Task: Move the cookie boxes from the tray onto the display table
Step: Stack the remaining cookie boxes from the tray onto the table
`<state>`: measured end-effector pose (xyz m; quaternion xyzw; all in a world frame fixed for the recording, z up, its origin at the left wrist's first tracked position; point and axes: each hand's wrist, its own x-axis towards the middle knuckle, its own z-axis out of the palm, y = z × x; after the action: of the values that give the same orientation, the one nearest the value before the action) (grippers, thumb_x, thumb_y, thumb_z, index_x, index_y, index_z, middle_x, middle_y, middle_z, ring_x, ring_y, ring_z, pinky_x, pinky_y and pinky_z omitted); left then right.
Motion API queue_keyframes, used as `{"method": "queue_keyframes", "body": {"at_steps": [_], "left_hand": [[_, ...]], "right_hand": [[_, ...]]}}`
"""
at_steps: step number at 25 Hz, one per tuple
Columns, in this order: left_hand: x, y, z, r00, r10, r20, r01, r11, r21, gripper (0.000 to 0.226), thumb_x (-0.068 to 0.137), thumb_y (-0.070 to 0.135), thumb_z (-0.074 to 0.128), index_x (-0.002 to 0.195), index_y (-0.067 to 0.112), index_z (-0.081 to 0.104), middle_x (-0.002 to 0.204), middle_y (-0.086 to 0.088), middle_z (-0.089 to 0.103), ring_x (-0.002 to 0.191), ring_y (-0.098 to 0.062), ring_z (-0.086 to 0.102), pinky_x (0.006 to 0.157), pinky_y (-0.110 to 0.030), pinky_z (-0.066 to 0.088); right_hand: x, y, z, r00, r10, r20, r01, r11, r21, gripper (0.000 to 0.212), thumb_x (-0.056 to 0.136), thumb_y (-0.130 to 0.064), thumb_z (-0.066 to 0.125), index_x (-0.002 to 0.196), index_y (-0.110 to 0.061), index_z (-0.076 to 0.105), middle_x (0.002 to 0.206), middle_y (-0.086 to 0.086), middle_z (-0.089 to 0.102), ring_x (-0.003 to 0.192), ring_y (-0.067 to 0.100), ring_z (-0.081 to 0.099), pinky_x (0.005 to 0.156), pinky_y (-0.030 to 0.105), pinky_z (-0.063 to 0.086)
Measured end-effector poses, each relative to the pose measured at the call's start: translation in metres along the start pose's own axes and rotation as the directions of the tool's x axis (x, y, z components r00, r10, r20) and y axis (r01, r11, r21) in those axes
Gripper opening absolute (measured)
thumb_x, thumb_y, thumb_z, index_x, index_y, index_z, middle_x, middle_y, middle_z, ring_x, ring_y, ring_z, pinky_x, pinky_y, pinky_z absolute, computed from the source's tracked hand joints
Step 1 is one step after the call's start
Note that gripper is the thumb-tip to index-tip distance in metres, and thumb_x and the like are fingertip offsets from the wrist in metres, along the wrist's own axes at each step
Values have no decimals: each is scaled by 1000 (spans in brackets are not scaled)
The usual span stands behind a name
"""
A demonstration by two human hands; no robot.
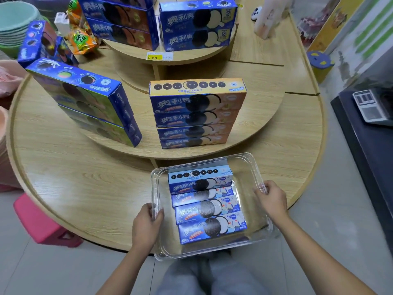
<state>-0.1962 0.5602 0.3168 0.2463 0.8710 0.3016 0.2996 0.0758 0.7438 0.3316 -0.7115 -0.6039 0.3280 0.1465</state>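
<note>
A clear plastic tray (pixel 248 167) rests on the front edge of the round wooden display table (pixel 85 188), partly overhanging it. Inside stand several blue cookie boxes (pixel 207 206) in a row, leaning back. My left hand (pixel 146 225) grips the tray's left rim. My right hand (pixel 270 199) grips its right rim. On the table's middle tier, straight beyond the tray, stands a stack of blue and orange cookie boxes (pixel 195 116).
A stack of blue and green boxes (pixel 89 103) stands on the left of the middle tier. More boxes (pixel 195 26) fill the top tier above a yellow price tag (pixel 155 57). A pink stool (pixel 42 222) is at lower left, a dark counter (pixel 365 150) at right.
</note>
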Motion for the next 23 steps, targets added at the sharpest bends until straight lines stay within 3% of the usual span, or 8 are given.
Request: {"method": "queue_keyframes", "body": {"at_steps": [3, 6, 10, 15, 19, 23], "left_hand": [[-13, 13, 8, 999, 24, -27, -25, 999, -25, 24, 83, 21, 65, 101, 6, 60, 72, 3, 60, 65, -17, 54, 60, -29, 35], [-26, 34, 27, 997, 57, -43, -58, 998, -32, 23, 82, 20, 65, 101, 8, 60, 69, 11, 57, 63, -2, 52, 55, -18, 34], [-50, 72, 75, 994, 34, -101, -44, 994, -96, 29, 82, 20, 65, 106, 6, 59, 80, 0, 62, 70, -17, 55, 62, -29, 36], [-84, 122, 157, 981, -23, -194, -9, 987, -160, 26, 82, 21, 64, 104, 6, 59, 81, -2, 62, 75, -23, 57, 67, -29, 35], [-99, 159, 213, 977, -75, -201, 35, 979, -200, 25, 82, 25, 63, 102, 9, 58, 80, -4, 65, 71, -28, 61, 64, -31, 37], [-97, 190, 249, 970, -114, -213, 66, 973, -222, 27, 82, 28, 63, 102, 10, 57, 76, -2, 65, 69, -30, 64, 64, -34, 44]], "right_hand": [[3, 12, -18, 1000, -7, -27, 8, 999, 34, 15, 79, -19, 64, 89, -8, 63, 78, 6, 62, 75, 26, 55, 66, 27, 33], [19, 26, -45, 999, -18, -45, 21, 998, 64, 11, 79, -18, 65, 87, -10, 63, 76, 5, 62, 75, 26, 55, 65, 27, 33], [60, 45, -90, 995, -91, -42, 93, 994, 61, 15, 78, -18, 66, 88, -7, 63, 77, 7, 62, 75, 27, 56, 65, 28, 34], [132, 64, -160, 973, -232, 18, 232, 972, -32, 18, 79, -19, 66, 91, -6, 64, 77, 5, 58, 73, 22, 50, 58, 28, 30], [188, 76, -202, 954, -299, 28, 300, 953, -50, 20, 79, -21, 66, 94, -8, 64, 80, 4, 60, 77, 23, 54, 69, 26, 34], [240, 81, -221, 941, -333, 57, 337, 939, -75, 23, 78, -23, 66, 96, -8, 63, 83, 6, 62, 79, 24, 54, 70, 27, 35]]}}
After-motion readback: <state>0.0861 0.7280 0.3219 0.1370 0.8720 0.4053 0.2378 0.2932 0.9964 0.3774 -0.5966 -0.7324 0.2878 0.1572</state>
